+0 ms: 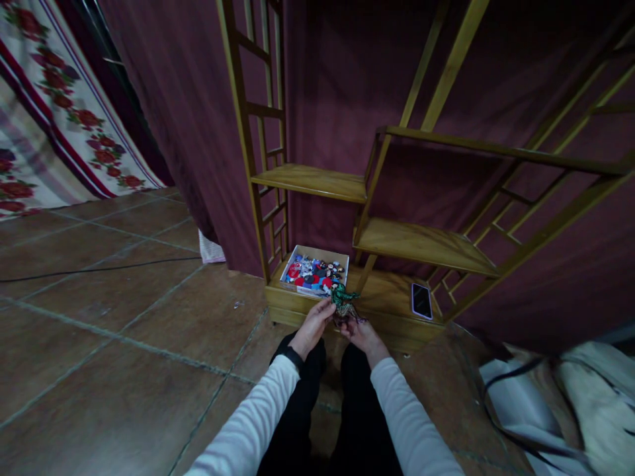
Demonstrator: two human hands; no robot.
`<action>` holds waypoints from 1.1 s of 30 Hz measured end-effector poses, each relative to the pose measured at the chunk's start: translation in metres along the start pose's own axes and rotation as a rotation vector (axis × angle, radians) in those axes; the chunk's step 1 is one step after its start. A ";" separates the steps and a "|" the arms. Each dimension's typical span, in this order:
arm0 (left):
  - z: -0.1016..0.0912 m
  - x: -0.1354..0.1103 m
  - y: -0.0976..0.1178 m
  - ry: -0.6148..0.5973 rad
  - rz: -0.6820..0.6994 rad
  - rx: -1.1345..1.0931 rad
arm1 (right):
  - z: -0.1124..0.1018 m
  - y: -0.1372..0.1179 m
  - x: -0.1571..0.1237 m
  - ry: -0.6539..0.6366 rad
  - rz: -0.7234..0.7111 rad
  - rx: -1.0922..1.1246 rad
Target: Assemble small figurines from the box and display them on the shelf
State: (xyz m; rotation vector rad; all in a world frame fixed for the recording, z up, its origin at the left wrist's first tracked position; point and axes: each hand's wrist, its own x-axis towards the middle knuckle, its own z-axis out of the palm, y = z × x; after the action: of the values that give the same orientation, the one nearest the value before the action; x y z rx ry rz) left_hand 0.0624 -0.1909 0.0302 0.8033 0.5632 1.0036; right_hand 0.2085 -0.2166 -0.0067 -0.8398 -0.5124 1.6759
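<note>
through my feed, left hand (pixel 313 324) and right hand (pixel 364 336) fingers pinch a green patterned bundle (pixel 342 297), handling seemingly unfinished, the trinket box (pixel 325 254) well filled

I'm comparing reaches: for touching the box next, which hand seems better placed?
Probably the left hand: it sits closer to the box in view, while the right hand is farther to the right. Both hands are on the green bundle, so neither looks free.
</note>
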 end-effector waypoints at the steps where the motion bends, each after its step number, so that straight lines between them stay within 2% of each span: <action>1: 0.000 0.000 0.000 0.014 -0.006 -0.006 | 0.000 -0.001 -0.001 0.015 -0.022 0.008; 6: -0.003 0.003 -0.002 0.105 -0.030 -0.040 | 0.005 -0.006 -0.004 0.056 -0.100 0.040; 12: -0.004 0.005 -0.001 0.115 -0.025 -0.051 | 0.007 -0.009 -0.002 0.085 -0.168 0.034; 18: -0.006 0.006 0.002 0.099 -0.053 -0.063 | 0.002 -0.005 0.002 0.183 -0.253 -0.012; 27: -0.008 0.007 -0.004 0.082 -0.052 0.025 | 0.004 -0.006 0.001 0.249 -0.341 -0.091; 33: -0.008 0.010 -0.004 0.137 -0.018 0.023 | 0.006 -0.007 -0.001 0.273 -0.379 -0.135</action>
State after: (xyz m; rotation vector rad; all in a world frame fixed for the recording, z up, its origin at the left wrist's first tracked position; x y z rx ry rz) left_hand 0.0634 -0.1807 0.0219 0.7518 0.6990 1.0423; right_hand 0.2092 -0.2153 0.0024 -0.9839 -0.5588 1.1699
